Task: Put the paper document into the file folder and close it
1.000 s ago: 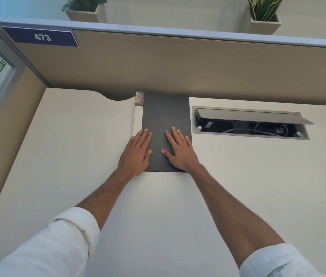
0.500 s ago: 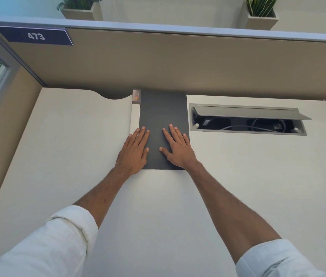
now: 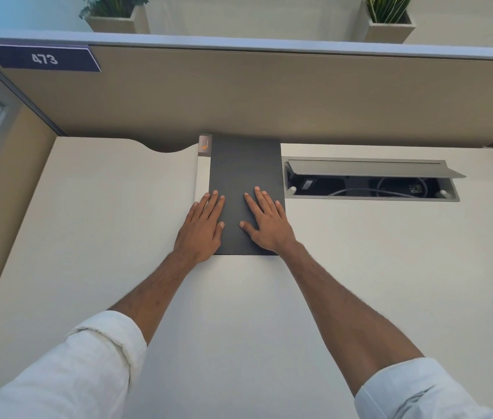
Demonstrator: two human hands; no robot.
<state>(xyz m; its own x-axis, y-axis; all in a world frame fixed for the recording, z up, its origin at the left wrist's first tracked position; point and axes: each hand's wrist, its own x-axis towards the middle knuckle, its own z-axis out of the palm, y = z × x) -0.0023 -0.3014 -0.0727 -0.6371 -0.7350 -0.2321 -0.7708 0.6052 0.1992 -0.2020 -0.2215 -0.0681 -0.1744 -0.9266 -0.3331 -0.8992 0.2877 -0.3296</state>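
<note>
Your closed dark grey file folder (image 3: 245, 170) lies lengthwise toward the beige partition panel (image 3: 269, 95); left hand (image 3: 201, 228) and right hand (image 3: 266, 220) press flat, fingers spread, seemingly gripping nothing.

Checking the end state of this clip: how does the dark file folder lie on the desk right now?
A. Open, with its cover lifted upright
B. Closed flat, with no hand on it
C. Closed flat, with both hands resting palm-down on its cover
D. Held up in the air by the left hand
C: the file folder lies flat and closed on the desk, with the left hand and right hand spread on its dark cover.
</note>
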